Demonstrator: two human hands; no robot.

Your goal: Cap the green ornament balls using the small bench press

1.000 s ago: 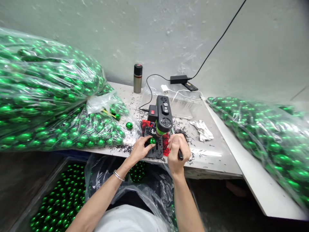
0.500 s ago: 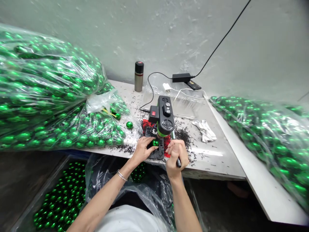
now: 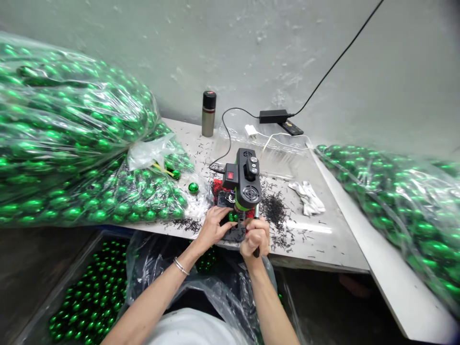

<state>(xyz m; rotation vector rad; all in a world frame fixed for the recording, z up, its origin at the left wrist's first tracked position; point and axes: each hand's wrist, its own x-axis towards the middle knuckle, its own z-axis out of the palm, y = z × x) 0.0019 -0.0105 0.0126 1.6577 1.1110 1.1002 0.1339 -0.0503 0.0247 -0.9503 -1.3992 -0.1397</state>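
Observation:
Under the head of a small black press machine point(image 3: 247, 179) I see a shiny green ball point(image 3: 233, 216). My left hand point(image 3: 212, 226) is closed on that ball from its left side, thumb and forefinger about it. My right hand point(image 3: 256, 237) is wrapped round the machine's black-ended lever point(image 3: 256, 251), which points down toward me. The machine's dark base point(image 3: 235, 235) stands near the table's front edge. One loose green ball point(image 3: 193, 188) lies on the plastic to the left.
Large clear bags of green balls lie left point(image 3: 72, 143) and right point(image 3: 406, 211). A flask point(image 3: 209, 114), a power adapter point(image 3: 273, 116) and a white glove point(image 3: 308, 197) are on the table. Black bits point(image 3: 273, 208) are strewn about. Below left, a bin holds more balls point(image 3: 89, 292).
My right hand has pulled the lever toward me and to the left, and the machine's head has come lower over the ball. My left hand stays at the ball.

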